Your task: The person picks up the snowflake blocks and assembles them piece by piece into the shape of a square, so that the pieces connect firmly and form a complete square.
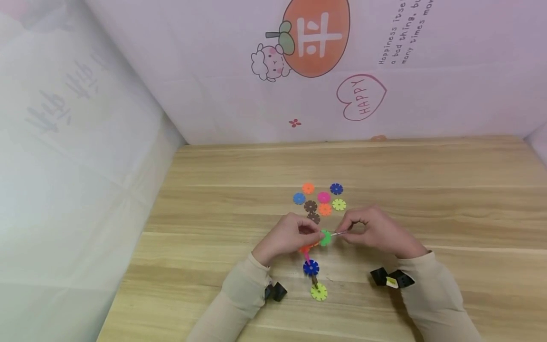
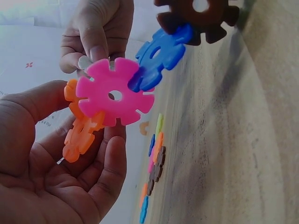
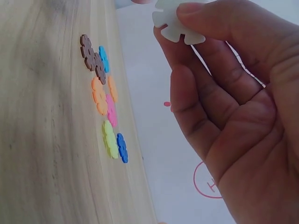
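My left hand [image 1: 292, 236] grips a chain of notched plastic discs near its green disc [image 1: 326, 239]. Down the chain come orange pieces [image 2: 81, 135], a pink disc [image 2: 96, 91], a blue disc [image 2: 148, 71], a brown disc [image 2: 175, 11] edge-on from above, and a yellow-green disc [image 1: 318, 298] at the end. Between thumb and fingers, my right hand [image 1: 378, 232] pinches a white disc [image 3: 175, 30]. In the head view this disc is edge-on at the green disc's right rim; whether their notches interlock I cannot tell.
Beyond the hands, several loose discs lie flat on the wooden table [image 1: 222, 190]: brown, orange [image 1: 308, 185], pink, yellow-green, light blue [image 1: 296, 198] and dark blue [image 1: 336, 192]. A printed cloth wall [image 1: 213, 95] rises behind the table's back edge, another on the left.
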The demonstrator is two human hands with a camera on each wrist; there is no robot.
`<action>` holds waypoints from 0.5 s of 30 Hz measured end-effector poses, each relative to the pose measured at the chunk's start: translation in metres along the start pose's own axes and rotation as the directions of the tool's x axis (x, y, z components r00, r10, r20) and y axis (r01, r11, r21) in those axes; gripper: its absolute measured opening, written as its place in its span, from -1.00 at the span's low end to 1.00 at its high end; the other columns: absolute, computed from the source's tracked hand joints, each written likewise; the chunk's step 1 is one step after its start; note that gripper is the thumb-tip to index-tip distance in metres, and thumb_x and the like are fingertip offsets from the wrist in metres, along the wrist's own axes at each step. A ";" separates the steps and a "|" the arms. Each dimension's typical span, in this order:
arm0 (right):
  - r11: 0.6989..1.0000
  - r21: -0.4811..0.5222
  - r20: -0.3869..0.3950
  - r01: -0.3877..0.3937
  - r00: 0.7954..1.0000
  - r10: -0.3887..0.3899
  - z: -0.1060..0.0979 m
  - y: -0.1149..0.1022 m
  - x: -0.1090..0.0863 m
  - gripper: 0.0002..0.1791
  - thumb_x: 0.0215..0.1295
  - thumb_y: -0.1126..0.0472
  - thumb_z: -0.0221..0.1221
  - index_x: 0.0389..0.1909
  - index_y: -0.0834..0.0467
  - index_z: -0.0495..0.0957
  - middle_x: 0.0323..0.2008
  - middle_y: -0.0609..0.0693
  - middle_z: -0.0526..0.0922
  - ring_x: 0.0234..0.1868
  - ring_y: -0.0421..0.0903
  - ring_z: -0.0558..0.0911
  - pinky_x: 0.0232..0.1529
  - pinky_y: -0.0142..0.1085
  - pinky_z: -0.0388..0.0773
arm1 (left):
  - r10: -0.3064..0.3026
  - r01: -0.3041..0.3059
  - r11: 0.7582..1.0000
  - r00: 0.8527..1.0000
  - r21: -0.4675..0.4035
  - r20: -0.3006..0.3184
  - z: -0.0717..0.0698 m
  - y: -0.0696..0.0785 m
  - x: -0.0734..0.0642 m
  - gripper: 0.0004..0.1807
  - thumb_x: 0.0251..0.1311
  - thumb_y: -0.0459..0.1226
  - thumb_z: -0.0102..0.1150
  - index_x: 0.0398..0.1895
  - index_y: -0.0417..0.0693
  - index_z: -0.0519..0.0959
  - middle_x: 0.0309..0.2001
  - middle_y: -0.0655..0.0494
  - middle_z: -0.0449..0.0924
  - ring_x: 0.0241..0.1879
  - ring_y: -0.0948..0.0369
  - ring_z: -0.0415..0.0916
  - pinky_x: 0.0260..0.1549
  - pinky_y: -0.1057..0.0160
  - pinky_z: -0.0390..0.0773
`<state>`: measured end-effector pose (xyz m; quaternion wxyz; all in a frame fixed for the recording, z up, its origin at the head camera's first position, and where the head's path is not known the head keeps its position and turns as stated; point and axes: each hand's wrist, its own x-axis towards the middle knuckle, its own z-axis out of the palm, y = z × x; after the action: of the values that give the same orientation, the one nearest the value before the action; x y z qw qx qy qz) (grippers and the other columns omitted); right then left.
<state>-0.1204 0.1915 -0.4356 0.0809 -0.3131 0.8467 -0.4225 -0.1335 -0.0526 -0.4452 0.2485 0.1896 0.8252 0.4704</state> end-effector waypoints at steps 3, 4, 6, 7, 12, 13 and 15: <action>0.999 -0.001 -0.006 0.039 0.999 -0.039 0.001 0.001 0.000 -0.71 0.05 0.48 0.38 -0.37 -0.01 0.69 -0.33 -0.11 0.76 -0.29 -0.31 0.67 -0.23 -0.32 0.66 | -0.011 0.011 1.000 1.000 -0.003 0.002 0.000 0.000 0.000 -0.86 0.22 -0.14 0.34 -0.27 0.02 0.75 -0.28 0.22 0.70 -0.30 0.36 0.55 -0.26 0.38 0.56; 0.999 -0.006 -0.011 0.052 0.999 -0.052 0.002 0.001 0.000 -0.70 0.04 0.49 0.38 -0.38 -0.01 0.69 -0.32 -0.12 0.76 -0.27 -0.30 0.68 -0.20 -0.30 0.67 | -0.015 0.015 1.000 1.000 -0.004 0.002 0.000 0.000 0.000 -0.86 0.22 -0.14 0.33 -0.27 0.02 0.75 -0.28 0.23 0.70 -0.30 0.36 0.55 -0.25 0.39 0.56; 0.997 -0.017 -0.025 0.075 0.997 -0.075 0.003 0.001 0.000 -0.68 0.01 0.51 0.39 -0.40 -0.02 0.68 -0.31 -0.15 0.77 -0.24 -0.31 0.69 -0.17 -0.29 0.67 | -0.023 0.023 1.000 1.000 -0.013 -0.001 0.001 0.000 0.000 -0.86 0.22 -0.14 0.33 -0.27 0.01 0.75 -0.28 0.22 0.70 -0.30 0.35 0.54 -0.26 0.38 0.56; 0.996 -0.022 -0.032 0.086 0.996 -0.087 0.003 0.002 0.000 -0.67 -0.01 0.51 0.39 -0.41 -0.02 0.68 -0.31 -0.17 0.76 -0.24 -0.31 0.69 -0.16 -0.29 0.67 | -0.030 0.030 0.999 1.000 -0.016 -0.003 0.001 0.001 0.000 -0.86 0.22 -0.15 0.33 -0.26 0.02 0.76 -0.27 0.22 0.70 -0.29 0.35 0.54 -0.26 0.38 0.56; 0.993 -0.024 -0.062 0.117 0.991 -0.118 0.006 0.001 0.000 -0.65 -0.03 0.53 0.40 -0.43 -0.04 0.69 -0.31 -0.22 0.75 -0.23 -0.32 0.69 -0.17 -0.35 0.67 | -0.051 0.050 0.999 0.999 -0.021 -0.020 0.001 0.002 0.000 -0.86 0.22 -0.16 0.34 -0.26 0.01 0.76 -0.22 0.18 0.72 -0.25 0.33 0.54 -0.21 0.35 0.55; 0.993 -0.024 -0.067 0.119 0.990 -0.121 0.007 0.001 0.000 -0.65 -0.03 0.53 0.40 -0.43 -0.03 0.70 -0.31 -0.22 0.75 -0.23 -0.31 0.69 -0.17 -0.36 0.67 | -0.054 0.054 0.998 0.998 -0.017 -0.024 0.001 0.003 0.000 -0.86 0.22 -0.16 0.34 -0.26 0.01 0.76 -0.20 0.18 0.72 -0.24 0.33 0.55 -0.20 0.34 0.55; 0.993 -0.024 -0.077 0.118 0.990 -0.120 0.009 0.001 0.001 -0.65 -0.03 0.53 0.40 -0.44 -0.03 0.70 -0.32 -0.20 0.76 -0.23 -0.31 0.69 -0.16 -0.37 0.66 | -0.057 0.057 0.998 0.998 -0.014 -0.032 0.001 0.003 0.000 -0.86 0.22 -0.17 0.34 -0.25 0.00 0.76 -0.18 0.15 0.72 -0.24 0.33 0.56 -0.18 0.34 0.56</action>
<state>-0.1176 0.1858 -0.4413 0.0192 -0.3470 0.8331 -0.4302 -0.1326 -0.0510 -0.4432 0.2499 0.1566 0.8310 0.4716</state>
